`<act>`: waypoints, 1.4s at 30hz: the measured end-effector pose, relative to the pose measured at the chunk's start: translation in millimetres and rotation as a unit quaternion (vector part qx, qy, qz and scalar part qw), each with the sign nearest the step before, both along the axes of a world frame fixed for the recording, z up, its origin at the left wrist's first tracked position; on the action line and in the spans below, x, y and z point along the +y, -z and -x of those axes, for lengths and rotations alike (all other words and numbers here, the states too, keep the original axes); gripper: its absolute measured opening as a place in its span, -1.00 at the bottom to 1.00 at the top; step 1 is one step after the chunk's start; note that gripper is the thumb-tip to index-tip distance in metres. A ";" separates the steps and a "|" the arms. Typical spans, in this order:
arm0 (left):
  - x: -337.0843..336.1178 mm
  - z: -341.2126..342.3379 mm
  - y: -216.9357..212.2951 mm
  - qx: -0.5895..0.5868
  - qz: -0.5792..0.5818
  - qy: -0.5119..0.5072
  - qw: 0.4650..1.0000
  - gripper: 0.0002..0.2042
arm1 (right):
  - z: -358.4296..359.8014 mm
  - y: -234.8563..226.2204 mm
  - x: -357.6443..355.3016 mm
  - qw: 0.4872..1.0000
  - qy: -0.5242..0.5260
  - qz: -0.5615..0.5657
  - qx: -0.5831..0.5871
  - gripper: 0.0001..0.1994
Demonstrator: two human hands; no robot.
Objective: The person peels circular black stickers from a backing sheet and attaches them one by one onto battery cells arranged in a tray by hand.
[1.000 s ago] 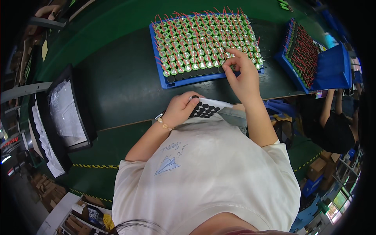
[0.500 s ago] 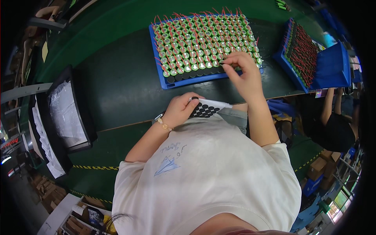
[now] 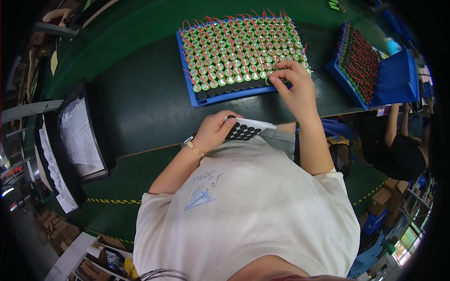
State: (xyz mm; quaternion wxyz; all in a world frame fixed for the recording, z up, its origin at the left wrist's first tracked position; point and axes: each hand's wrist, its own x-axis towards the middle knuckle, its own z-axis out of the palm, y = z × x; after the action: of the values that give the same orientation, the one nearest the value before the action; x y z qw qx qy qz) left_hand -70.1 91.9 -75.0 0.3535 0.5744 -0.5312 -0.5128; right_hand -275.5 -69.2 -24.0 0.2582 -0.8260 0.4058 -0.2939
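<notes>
A blue tray (image 3: 213, 99) holds rows of green cylindrical battery cells (image 3: 239, 54) with red wires on their tops. Along the near row, black round discs (image 3: 229, 87) cover the cell ends from the left corner rightward. My right hand (image 3: 297, 91) is at the right part of that row, thumb and forefinger curled close together at a cell end; whether a disc is between the fingertips is hidden. Close to my body, my left hand (image 3: 215, 131) grips a white backing sheet (image 3: 262, 124) carrying several black round stickers (image 3: 243, 132), one at the thumb tip.
At the right stands a second blue tray of wired cells (image 3: 361, 65), beside a blue bin (image 3: 398, 79). A black tray with clear plastic wrap (image 3: 82, 136) lies left. Loose green cells (image 3: 335, 5) lie at the far edge. Another person (image 3: 398, 150) works at the right.
My right hand has shifted slightly right along the near row, and the dark disc visible at its fingertips earlier no longer stands out there. The blue tray has moved slightly left. My left hand keeps the sheet.
</notes>
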 end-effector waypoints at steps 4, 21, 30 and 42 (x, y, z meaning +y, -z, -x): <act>0.4 0.9 1.0 -0.006 0.009 -0.004 1.000 -0.79 | -1.0 2.4 0.2 1.000 -0.001 0.030 0.006 -0.91; -3.7 4.9 -16.6 0.073 -0.082 -0.046 0.993 -0.78 | -10.3 -9.1 38.8 0.989 -0.071 0.132 -0.014 -0.82; -4.8 16.0 -30.8 0.120 -0.045 -0.049 0.991 -0.67 | -13.0 4.5 54.9 0.975 -0.196 0.016 -0.098 -0.86; -6.3 11.4 -8.4 0.205 -0.113 -0.148 0.961 -0.70 | 15.6 -4.5 5.1 0.985 0.063 -0.149 -0.060 -0.92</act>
State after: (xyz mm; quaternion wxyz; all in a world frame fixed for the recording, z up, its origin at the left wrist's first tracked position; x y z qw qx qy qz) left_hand -81.5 85.7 -66.6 0.4596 0.5649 -0.2953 -0.6184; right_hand -291.1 -64.1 -19.4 0.3837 -0.7318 0.4798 -0.2950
